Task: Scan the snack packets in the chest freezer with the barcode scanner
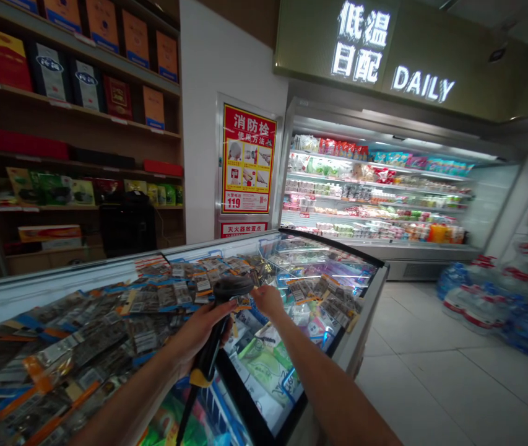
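A black barcode scanner (233,287) with a yellow-trimmed grip and a cable at its base is in my left hand (208,328), fingers wrapped round the handle. Just right of the scanner head, my right hand (268,302) is closed in a pinch on the edge of a small packet (244,303) with orange on it. The scanner head partly hides that packet. Below both hands, many similar flat packets (145,297) with orange and blue strips lie spread over the glass top of a chest freezer (370,310).
Through the freezer glass, green bags (264,365) show. A lit refrigerated display (375,186) stands at the back. Large water bottles (481,303) stand on the tiled floor to the right. Shelves of boxes (101,28) and a black bag (128,223) are at the left.
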The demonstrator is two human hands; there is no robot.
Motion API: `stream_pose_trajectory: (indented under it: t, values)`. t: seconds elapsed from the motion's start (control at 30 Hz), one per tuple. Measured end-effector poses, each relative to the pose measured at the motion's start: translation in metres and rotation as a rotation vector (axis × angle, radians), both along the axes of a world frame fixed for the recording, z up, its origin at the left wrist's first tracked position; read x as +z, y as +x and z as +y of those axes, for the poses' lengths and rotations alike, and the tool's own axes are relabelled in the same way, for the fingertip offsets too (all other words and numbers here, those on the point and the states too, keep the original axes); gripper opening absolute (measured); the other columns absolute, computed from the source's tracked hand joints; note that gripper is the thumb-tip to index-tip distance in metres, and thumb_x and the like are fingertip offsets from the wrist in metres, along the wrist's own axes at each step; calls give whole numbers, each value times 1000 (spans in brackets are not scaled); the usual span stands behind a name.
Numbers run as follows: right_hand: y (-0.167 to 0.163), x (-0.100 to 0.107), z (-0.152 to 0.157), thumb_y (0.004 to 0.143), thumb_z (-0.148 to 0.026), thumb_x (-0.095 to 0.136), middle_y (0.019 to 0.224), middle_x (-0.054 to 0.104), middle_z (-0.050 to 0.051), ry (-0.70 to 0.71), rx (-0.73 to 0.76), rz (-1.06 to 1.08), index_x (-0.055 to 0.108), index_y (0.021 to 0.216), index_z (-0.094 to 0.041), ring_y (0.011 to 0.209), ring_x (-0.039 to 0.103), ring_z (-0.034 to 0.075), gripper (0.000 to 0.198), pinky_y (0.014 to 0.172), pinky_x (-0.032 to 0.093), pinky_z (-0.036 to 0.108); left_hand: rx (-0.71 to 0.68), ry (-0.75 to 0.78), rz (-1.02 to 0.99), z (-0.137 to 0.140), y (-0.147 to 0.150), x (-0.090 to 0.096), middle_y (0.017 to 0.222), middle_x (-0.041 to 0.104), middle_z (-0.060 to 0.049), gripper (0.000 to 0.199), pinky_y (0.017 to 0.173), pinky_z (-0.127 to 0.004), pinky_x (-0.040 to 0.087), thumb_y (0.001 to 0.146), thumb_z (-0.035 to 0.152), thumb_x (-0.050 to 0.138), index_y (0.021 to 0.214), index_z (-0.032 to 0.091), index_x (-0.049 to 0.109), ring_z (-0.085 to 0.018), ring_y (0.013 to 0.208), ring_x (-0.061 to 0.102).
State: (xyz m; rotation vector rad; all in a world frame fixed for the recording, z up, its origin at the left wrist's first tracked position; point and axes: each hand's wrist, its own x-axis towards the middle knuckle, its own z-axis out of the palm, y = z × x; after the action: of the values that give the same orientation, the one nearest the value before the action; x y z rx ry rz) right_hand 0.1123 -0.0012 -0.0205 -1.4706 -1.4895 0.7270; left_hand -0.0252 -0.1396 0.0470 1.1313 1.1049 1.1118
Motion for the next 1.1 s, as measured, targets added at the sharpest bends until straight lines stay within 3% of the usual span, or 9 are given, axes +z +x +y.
stream_pose_trajectory:
  t: [0.1, 0.17, 0.23, 0.33, 0.43, 0.57, 0.77, 1.1]
  values:
    - [-27, -2, -5, 56, -41, 63, 58, 61, 4, -16, -25, -167, 57, 48, -22, 72, 58, 22, 22, 56, 38, 26, -39, 38, -5, -1, -2, -1, 50, 48, 2, 34, 47, -22, 30, 69, 47, 53, 59, 14, 50, -8, 44, 41]
    - [-28, -1, -5, 52, -35, 66, 52, 57, 2, -41, -37, -144, 55, 46, -22, 68, 58, 20, 18, 53, 38, 25, -48, 33, -7, -2, -6, -3, 50, 48, 2, 34, 46, -22, 30, 69, 46, 53, 58, 14, 51, -7, 44, 41]
    - [-18, 1, -2, 50, -26, 66, 43, 50, -1, -109, -42, 6, 53, 45, -21, 60, 56, 17, 16, 49, 38, 23, -40, 16, -16, -3, -10, -5, 50, 48, 3, 34, 45, -21, 29, 68, 47, 54, 62, 14, 54, -7, 44, 40]
    - [12, 5, 1, 55, -22, 61, 42, 48, -5, -178, -65, 274, 55, 60, -20, 50, 52, 13, 7, 44, 40, 21, -10, -18, -12, -1, -14, -9, 49, 49, 3, 35, 44, -21, 29, 67, 48, 55, 69, 13, 56, -8, 44, 40]
    - [44, 5, 1, 59, -23, 55, 53, 54, -4, -169, -70, 474, 54, 71, -19, 50, 52, 11, 12, 45, 44, 23, -13, -44, -9, 2, -12, -10, 50, 50, 2, 35, 46, -22, 30, 65, 49, 56, 68, 14, 56, -8, 44, 41]
    - [66, 0, -4, 57, -23, 51, 56, 53, -5, -123, -74, 714, 51, 65, -19, 49, 52, 10, 9, 47, 47, 25, -78, -30, 12, 1, -2, -6, 51, 49, 3, 34, 46, -22, 29, 66, 48, 55, 62, 14, 54, -7, 43, 40]
    - [66, 0, -8, 55, -22, 49, 52, 49, -5, -87, -84, 686, 51, 62, -19, 47, 46, 9, 8, 45, 43, 23, -109, -54, -9, -7, 9, 0, 50, 47, 4, 33, 44, -21, 26, 62, 47, 59, 64, 15, 53, -7, 41, 39]
    - [66, -4, -7, 58, -23, 48, 54, 50, -4, -63, -64, 661, 52, 62, -19, 49, 47, 10, 8, 47, 42, 22, -137, -38, -14, -3, 4, -5, 54, 49, 3, 32, 46, -22, 28, 65, 47, 57, 64, 15, 52, -7, 44, 40]
